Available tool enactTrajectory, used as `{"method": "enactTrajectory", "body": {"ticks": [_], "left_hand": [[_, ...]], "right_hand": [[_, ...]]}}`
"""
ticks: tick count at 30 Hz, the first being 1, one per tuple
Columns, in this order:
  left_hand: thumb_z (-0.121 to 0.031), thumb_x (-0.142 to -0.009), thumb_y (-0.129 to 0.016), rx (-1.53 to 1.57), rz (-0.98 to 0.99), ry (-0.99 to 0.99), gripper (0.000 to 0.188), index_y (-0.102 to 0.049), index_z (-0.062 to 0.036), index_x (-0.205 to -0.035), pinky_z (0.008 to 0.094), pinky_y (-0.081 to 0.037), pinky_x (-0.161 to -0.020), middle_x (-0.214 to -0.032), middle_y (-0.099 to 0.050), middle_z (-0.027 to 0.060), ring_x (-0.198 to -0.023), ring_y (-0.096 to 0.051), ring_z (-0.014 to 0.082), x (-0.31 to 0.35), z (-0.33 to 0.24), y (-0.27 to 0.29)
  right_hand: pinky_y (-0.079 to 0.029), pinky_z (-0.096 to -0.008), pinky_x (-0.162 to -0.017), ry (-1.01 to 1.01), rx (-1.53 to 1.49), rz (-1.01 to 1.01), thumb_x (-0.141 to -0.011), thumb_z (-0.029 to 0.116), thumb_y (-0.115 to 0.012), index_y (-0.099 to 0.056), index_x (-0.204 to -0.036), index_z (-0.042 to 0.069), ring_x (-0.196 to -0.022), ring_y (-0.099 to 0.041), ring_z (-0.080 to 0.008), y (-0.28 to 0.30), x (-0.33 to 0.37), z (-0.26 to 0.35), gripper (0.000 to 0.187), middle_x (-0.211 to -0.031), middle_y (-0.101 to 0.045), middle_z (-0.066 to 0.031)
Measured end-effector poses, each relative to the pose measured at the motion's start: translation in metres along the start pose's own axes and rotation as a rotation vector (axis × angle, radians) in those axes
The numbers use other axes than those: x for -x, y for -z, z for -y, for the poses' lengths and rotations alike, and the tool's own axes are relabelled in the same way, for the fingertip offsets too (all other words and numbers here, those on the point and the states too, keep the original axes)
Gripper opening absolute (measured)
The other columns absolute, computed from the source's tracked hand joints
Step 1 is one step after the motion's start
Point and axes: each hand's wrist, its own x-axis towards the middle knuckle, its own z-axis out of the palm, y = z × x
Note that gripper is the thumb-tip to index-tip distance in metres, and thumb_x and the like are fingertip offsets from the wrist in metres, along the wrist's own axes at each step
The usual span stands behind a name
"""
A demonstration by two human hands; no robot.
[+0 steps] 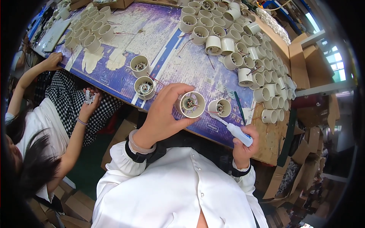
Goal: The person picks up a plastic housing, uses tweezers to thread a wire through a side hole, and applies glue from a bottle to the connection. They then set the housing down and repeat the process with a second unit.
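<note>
My left hand (164, 113) is closed around a cream round plastic cup-shaped housing (202, 103), its open end facing up and a small motor with wires visible inside. In my right hand (245, 146) is a small white glue bottle (240, 134), its narrow nozzle pointing left toward the table. Just past the nozzle, a second housing (227, 108) lies tilted, with a motor inside. Two more housings, a nearer one (145, 95) and a farther one (140, 72), stand left of my left hand; the nearer holds a silvery part.
A dense cluster of similar housings (228, 45) fills the table's far right, some stacked. Another group (91, 43) stands at the far left. A dark green pen-like stick (239, 107) lies right of centre. A co-worker (34, 129) sits at left; cardboard boxes (289, 171) stand at right.
</note>
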Motion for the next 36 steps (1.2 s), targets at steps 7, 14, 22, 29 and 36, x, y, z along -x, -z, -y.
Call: {"method": "enactTrajectory", "body": {"ticks": [7,14,22,29,36], "left_hand": [[-0.014,-0.067,-0.081,0.068,0.003,0.078,0.06,-0.052,-0.0052,-0.119,0.0363,-0.044,-0.09,-0.115,-0.057,0.011,-0.106,-0.055,0.0293,0.002,0.001,0.001],[-0.013,-0.068,-0.076,-0.42,-0.085,-0.072,0.062,-0.05,-0.0052,-0.123,0.0416,-0.04,-0.095,-0.111,-0.059,0.0123,-0.109,-0.051,0.0328,-0.005,0.01,0.005],[-0.014,-0.068,-0.076,-0.73,-0.05,-0.077,0.068,-0.047,-0.0047,-0.128,0.045,-0.035,-0.099,-0.12,-0.055,0.0154,-0.113,-0.046,0.0352,-0.036,0.033,-0.017],[-0.017,-0.067,-0.079,-0.53,0.056,-0.278,0.079,-0.041,-0.0032,-0.135,0.0447,-0.034,-0.102,-0.131,-0.049,0.0171,-0.119,-0.043,0.0349,-0.041,-0.007,-0.037],[-0.019,-0.066,-0.082,-0.107,0.391,-0.119,0.08,-0.042,-0.0054,-0.135,0.0419,-0.036,-0.101,-0.128,-0.051,0.016,-0.117,-0.047,0.034,-0.036,0.009,-0.08]], "right_hand": [[-0.038,-0.0222,-0.069,-0.277,-0.089,-0.141,-0.086,0.034,-0.07,-0.053,-0.107,0.002,-0.076,-0.049,-0.0129,-0.002,0.017,-0.009,0.042,-0.087,-0.053,-0.005],[-0.032,-0.0197,-0.054,-0.468,-0.435,-0.347,-0.092,0.032,-0.062,-0.05,-0.114,0.002,-0.064,-0.043,-0.0078,0.016,0.028,-0.021,0.039,-0.081,-0.052,-0.0026],[-0.031,-0.0201,-0.052,-0.409,-0.493,-0.433,-0.093,0.03,-0.062,-0.05,-0.115,0.002,-0.063,-0.041,-0.007,0.022,0.024,-0.019,0.039,-0.08,-0.051,-0.0029],[-0.032,-0.02,-0.054,-0.442,-0.53,-0.473,-0.094,0.029,-0.061,-0.049,-0.116,0.002,-0.064,-0.042,-0.0073,0.032,0.034,-0.024,0.037,-0.082,-0.052,-0.0033],[-0.034,-0.0211,-0.055,-0.481,-0.632,-0.477,-0.094,0.028,-0.06,-0.048,-0.118,0.002,-0.066,-0.044,-0.0077,0.032,0.04,-0.022,0.037,-0.083,-0.052,-0.0035]]}}
